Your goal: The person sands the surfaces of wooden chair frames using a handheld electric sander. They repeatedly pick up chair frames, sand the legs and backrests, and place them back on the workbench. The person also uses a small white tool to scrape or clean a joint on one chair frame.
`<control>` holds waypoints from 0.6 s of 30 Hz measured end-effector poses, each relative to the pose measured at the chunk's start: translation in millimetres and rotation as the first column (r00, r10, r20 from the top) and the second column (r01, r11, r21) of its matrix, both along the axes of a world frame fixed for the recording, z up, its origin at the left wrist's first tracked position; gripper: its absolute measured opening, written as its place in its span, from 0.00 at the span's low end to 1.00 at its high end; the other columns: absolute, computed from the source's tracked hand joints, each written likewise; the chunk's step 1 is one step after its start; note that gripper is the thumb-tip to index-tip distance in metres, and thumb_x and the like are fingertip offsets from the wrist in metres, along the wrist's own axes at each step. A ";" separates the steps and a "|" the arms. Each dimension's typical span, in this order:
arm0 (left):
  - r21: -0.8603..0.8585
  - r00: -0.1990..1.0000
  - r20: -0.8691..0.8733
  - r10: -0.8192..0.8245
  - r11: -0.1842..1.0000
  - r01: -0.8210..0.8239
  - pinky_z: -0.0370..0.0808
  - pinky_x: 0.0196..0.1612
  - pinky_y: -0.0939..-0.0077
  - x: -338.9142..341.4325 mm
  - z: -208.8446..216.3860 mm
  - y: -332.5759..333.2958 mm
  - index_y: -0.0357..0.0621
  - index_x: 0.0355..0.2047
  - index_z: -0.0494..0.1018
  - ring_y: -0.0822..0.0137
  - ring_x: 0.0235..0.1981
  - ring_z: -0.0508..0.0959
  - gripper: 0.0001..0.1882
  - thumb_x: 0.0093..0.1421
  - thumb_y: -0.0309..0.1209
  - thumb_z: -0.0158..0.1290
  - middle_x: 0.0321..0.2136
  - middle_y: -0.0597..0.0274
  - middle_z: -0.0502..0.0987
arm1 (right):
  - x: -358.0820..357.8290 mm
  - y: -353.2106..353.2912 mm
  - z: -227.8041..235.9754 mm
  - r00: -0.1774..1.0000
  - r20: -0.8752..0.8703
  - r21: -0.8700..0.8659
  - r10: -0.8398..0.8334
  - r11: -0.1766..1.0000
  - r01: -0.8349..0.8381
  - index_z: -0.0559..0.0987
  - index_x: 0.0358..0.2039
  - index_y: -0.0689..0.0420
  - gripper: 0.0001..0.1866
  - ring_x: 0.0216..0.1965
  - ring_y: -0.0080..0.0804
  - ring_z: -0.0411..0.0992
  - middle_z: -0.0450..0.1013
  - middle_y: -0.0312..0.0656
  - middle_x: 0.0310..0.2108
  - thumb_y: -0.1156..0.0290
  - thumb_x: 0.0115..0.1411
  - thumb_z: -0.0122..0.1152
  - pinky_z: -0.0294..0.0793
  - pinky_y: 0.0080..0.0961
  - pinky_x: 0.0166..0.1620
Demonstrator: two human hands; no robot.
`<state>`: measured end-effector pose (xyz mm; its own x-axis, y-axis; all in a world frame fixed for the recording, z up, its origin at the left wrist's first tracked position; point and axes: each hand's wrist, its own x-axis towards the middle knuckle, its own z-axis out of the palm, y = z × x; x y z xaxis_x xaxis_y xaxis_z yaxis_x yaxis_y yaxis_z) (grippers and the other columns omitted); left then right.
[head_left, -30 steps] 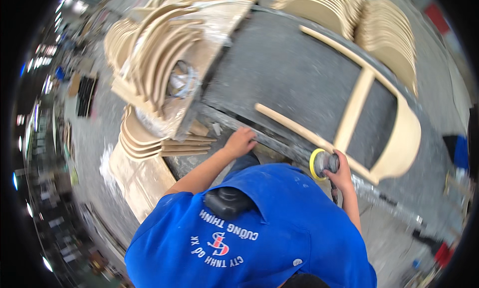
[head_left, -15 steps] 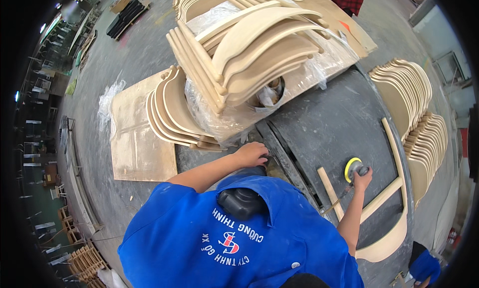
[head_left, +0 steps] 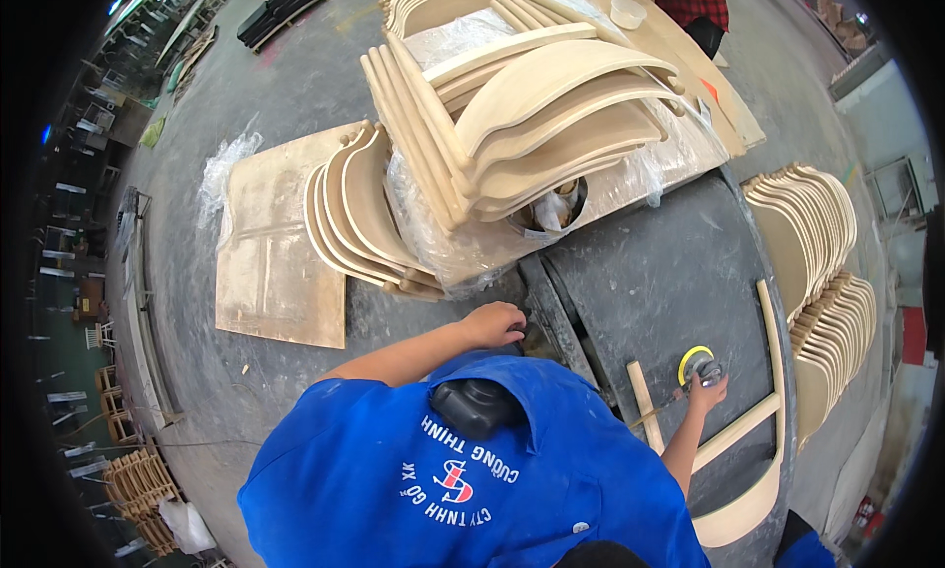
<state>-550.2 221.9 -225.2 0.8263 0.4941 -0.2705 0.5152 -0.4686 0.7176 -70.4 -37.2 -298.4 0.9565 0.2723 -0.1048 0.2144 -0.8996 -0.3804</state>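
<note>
My right hand (head_left: 707,395) grips a disc sander (head_left: 703,369) with a yellow-edged pad, its pad tilted up on edge. A thin hose runs from the sander toward my body. Below and around it on the dark tabletop lies a pale wooden chair frame (head_left: 736,432), with a long side post, a crossbar and a broad curved piece (head_left: 740,509). A shorter wooden post (head_left: 646,407) is at its left. My left hand (head_left: 494,324) is near my lap beside the table edge, fingers curled down over something dark that I cannot make out.
Ahead, stacked curved chair parts (head_left: 561,105) rest on a plastic-covered board, beside a round container (head_left: 561,206). More curved parts (head_left: 354,214) lie at the left, by a plywood sheet (head_left: 281,243). Tall stacks (head_left: 802,223) stand right of the table. A person in red plaid (head_left: 692,2) is beyond.
The whole view has shifted a little, so the table sits lower. My right hand has turned the sander slightly, its pad now facing more away from me. My left hand stays by my lap.
</note>
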 end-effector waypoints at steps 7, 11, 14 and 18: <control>0.079 0.999 0.027 0.020 0.997 -0.022 0.73 0.39 0.61 9.2 16.6 -19.9 0.43 0.34 0.75 0.52 0.35 0.76 0.11 0.53 0.35 0.59 0.30 0.54 0.76 | -2.3 -39.5 1.8 0.997 0.033 0.114 0.074 0.990 -0.077 0.59 0.63 0.53 0.46 0.63 0.56 0.55 0.52 0.57 0.63 0.60 0.46 0.73 0.61 0.45 0.62; 0.060 0.998 -0.017 0.059 0.996 -0.058 0.73 0.38 0.61 6.8 24.2 -38.4 0.42 0.34 0.75 0.53 0.35 0.77 0.11 0.53 0.35 0.59 0.30 0.54 0.77 | -3.7 -55.3 1.3 0.991 0.079 0.168 0.111 0.978 -0.123 0.62 0.62 0.56 0.43 0.63 0.57 0.55 0.53 0.58 0.62 0.61 0.47 0.73 0.59 0.45 0.62; 0.054 0.997 -0.029 0.076 0.996 -0.074 0.73 0.38 0.61 3.4 29.4 -45.2 0.42 0.34 0.75 0.53 0.34 0.77 0.12 0.53 0.35 0.59 0.30 0.54 0.77 | -4.4 -58.2 8.5 0.968 0.204 0.188 0.145 0.965 -0.184 0.64 0.60 0.57 0.41 0.62 0.57 0.55 0.54 0.58 0.62 0.62 0.48 0.72 0.60 0.45 0.62; -0.024 0.987 -0.013 0.160 0.987 -0.160 0.74 0.37 0.68 3.0 41.5 -28.3 0.41 0.36 0.76 0.61 0.32 0.77 0.12 0.55 0.34 0.60 0.31 0.57 0.78 | -4.2 -45.7 31.2 0.939 0.296 0.243 0.174 0.937 -0.250 0.68 0.57 0.58 0.35 0.60 0.55 0.60 0.62 0.56 0.57 0.64 0.50 0.70 0.60 0.44 0.61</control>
<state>-547.2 193.6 -183.8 0.7339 0.6130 -0.2926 0.5900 -0.3618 0.7219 -74.6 -83.0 -267.2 0.8547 0.4535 0.2527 0.5162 -0.6907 -0.5065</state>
